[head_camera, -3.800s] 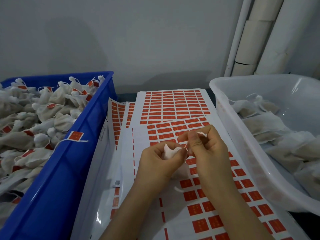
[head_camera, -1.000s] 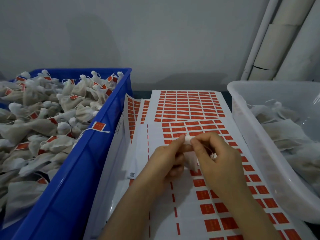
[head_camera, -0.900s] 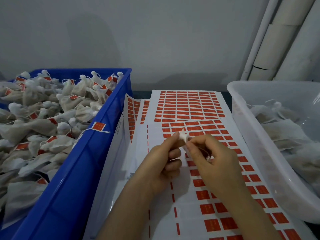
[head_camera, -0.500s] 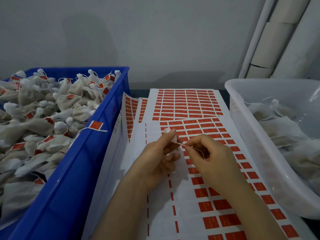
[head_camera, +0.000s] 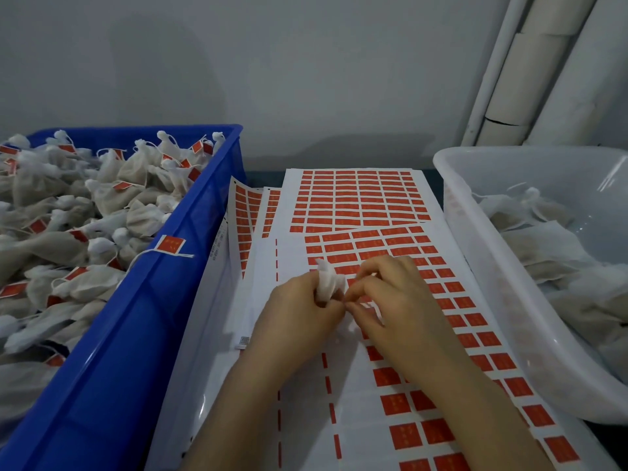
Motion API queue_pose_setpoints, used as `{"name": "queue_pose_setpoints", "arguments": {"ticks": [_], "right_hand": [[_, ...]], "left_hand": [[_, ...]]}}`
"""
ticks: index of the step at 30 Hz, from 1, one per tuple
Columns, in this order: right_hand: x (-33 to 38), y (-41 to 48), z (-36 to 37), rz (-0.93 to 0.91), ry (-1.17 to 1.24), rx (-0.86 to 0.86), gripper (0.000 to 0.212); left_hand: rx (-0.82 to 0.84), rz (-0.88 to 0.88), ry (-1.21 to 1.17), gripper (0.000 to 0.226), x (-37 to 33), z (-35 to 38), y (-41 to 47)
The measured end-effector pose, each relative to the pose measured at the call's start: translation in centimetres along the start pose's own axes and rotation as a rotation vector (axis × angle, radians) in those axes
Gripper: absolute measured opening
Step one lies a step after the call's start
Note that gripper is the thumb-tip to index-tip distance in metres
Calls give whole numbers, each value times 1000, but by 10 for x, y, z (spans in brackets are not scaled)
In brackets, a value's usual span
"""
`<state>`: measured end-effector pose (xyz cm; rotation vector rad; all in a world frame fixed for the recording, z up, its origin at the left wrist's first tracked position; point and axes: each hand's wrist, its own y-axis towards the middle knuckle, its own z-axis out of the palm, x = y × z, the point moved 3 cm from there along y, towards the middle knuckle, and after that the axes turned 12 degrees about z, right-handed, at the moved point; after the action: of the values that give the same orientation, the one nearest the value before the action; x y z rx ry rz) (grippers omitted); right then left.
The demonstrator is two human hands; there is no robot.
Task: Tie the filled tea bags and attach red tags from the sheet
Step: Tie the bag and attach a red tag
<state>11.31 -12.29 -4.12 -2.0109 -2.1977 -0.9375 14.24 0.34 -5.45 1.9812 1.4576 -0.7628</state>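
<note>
Head view: the left hand grips a filled tea bag by its gathered white neck, just above the tag sheet. The right hand has its fingertips pinched at the neck, probably on the string, which is too fine to make out. The bag looks light, soft and crushable; the cinched neck seems the place to hold it.

I see a plain grey wall behind the dark tabletop, with white pipes rising at right.
</note>
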Motion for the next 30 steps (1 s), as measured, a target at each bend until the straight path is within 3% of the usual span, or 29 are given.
{"name": "queue_pose_setpoints", "arguments": {"ticks": [3, 6, 10, 14, 20, 25, 28, 30], "right_hand": [[6, -1, 1, -79, -62, -39, 14], [13, -3, 2, -165, -88, -38, 13], [18, -4, 4, -233, -22, -103, 17], [16, -4, 2, -158, 52, -206, 12], [11, -4, 4, -47, 153, -289, 21], [9, -3, 5, -46, 144, -329, 16], [10, -3, 5, -60, 150, -305, 14], [10, -3, 5, -73, 108, -307, 14]], "left_hand": [[207, -38, 265, 37, -3, 2, 7], [235, 12, 480, 36, -7, 1, 12], [-57, 288, 627, 33, -10, -9, -2], [-373, 503, 555, 28, -15, -13, -8], [-513, 612, 394, 25, -19, -14, -9], [-593, 498, 262, 26, -18, -12, -9], [-660, 206, 12, 23, -13, -16, -10], [-604, -18, -145, 19, -4, -13, -6]]}}
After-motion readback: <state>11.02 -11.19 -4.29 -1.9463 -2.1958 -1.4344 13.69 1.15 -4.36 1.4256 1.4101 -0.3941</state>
